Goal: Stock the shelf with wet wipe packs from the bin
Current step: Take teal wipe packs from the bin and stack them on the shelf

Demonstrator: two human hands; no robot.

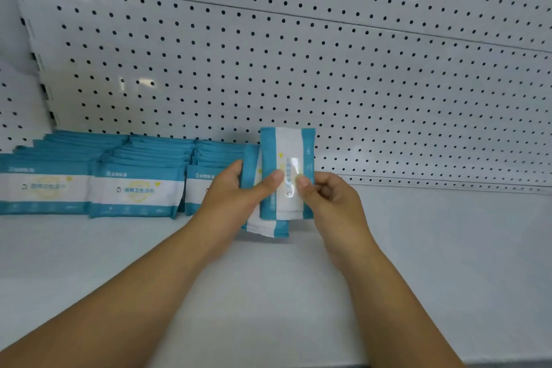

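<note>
Head view, start at the grip: what do the hands have?

— Two wet wipe packs, one in front of the other. The left hand (233,191) wraps the left edges of both, thumb pressed flat on the face of the front pack (286,143). The right hand (328,194) pinches that pack's right edge between thumb and curled fingers. Both hands are closed on it, neither slack.

And the back pack?

— The back pack (268,227) sits lower and pokes out below and to the left. Whether its bottom corner touches the shelf (418,248) I cannot tell.

Which way do they point?

— Both stand on end, long axis up and down, printed face towards the camera. The stocked packs (137,188) stand on their long edges instead, long axis left to right, in three rows running back to the perforated back panel (298,69).

So where does the next slot lie?

— I judge it is just to the right of the third row, which is partly hidden behind the left hand. The held pair is already just beside that row, with bare shelf further right. The left hand is the nearer one to the rows.

What does the move turn on?

— A quarter turn, I think, so the long axis lies sideways like the rest. The bin is out of view.
</note>
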